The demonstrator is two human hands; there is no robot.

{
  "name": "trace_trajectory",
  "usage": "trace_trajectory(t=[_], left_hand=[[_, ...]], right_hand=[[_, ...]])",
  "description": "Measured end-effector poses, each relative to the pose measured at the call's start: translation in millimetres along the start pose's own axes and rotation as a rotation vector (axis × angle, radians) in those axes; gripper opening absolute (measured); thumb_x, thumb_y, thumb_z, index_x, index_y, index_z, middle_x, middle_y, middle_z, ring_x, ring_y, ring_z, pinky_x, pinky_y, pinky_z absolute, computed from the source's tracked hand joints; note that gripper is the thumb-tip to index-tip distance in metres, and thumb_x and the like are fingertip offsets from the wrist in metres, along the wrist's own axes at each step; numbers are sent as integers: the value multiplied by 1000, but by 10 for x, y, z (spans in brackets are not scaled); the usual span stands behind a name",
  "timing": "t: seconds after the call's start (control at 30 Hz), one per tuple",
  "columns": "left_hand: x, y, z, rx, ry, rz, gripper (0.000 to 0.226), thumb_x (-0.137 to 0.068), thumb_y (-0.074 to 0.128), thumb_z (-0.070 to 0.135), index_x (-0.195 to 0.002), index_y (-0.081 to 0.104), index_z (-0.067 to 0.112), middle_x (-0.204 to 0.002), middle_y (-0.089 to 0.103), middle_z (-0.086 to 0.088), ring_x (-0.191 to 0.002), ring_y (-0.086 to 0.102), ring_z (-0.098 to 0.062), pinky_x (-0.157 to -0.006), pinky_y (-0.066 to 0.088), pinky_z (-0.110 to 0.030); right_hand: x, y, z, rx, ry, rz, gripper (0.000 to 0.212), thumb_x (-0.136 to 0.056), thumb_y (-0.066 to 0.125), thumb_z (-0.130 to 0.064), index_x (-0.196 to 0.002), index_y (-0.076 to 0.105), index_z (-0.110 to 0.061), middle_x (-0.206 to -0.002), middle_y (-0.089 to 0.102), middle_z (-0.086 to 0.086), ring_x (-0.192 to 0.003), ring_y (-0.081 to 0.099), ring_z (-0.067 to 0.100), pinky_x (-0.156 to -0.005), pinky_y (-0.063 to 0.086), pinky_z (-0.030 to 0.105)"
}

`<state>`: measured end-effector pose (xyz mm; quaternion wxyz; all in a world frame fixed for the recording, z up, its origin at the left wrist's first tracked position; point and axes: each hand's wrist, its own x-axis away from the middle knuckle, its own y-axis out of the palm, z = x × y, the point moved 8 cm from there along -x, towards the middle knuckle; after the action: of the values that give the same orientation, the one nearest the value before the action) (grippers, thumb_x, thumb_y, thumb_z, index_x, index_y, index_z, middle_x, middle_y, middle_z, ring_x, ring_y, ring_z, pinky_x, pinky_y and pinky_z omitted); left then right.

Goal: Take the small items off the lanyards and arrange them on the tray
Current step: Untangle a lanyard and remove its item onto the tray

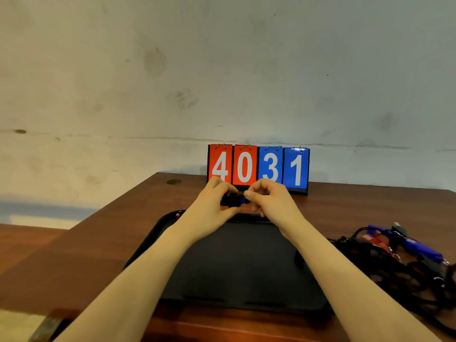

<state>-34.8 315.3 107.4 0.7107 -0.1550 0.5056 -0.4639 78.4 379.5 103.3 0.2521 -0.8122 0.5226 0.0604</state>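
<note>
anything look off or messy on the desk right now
Nothing looks damaged or spilled. The lanyards lie in a tangled heap right of the tray; otherwise nothing stands out.

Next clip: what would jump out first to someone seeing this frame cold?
The red and blue flip scoreboard reading 4031 stands at the desk's far edge against the wall. Just before it, the left hand and right hand pinch a small black and blue item above the black tray. A tangle of lanyards lies right of the tray.

Stained pale wall [172, 70] (cracked low down) behind brown desk [86, 243].
</note>
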Motion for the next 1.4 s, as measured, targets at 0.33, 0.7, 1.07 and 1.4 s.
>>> trace_trajectory(t=[0.33,0.7,1.07,1.4], left_hand=[[549,-523,-638,-35,-198,9,26,-74,75,25,-93,58,25,-93,54,10,-81,52,-5,-65,36,-10],[733,-473,-1052,-144,-256,-147,38,-74,75,27,-111,66,20,-94,50,5,-82,52,-9,-76,39,-18],[790,-361,-1144,-194,-260,-213,30,-81,68,28,-107,57,19,-97,44,5,-90,49,-13,-80,40,-22],[769,-369,-726,-146,-220,-105,24,-91,53,22,-115,54,17,-109,54,3,-97,50,-10,-87,43,-24]], right_hand=[[116,895,-15,51,98,-118,14,-88,60,-22,-91,66,-9,-83,63,-1,-62,55,6,-55,38,16],[131,1325,197,252,146,-248,10,-81,70,-22,-80,71,-12,-90,69,3,-85,61,14,-72,43,25],[104,1451,212,399,114,-332,18,-87,63,-27,-92,71,-12,-93,68,3,-82,60,11,-62,42,18],[247,1049,77,398,32,-186,16,-90,58,-22,-89,70,-11,-86,64,-3,-76,57,5,-63,41,15]])
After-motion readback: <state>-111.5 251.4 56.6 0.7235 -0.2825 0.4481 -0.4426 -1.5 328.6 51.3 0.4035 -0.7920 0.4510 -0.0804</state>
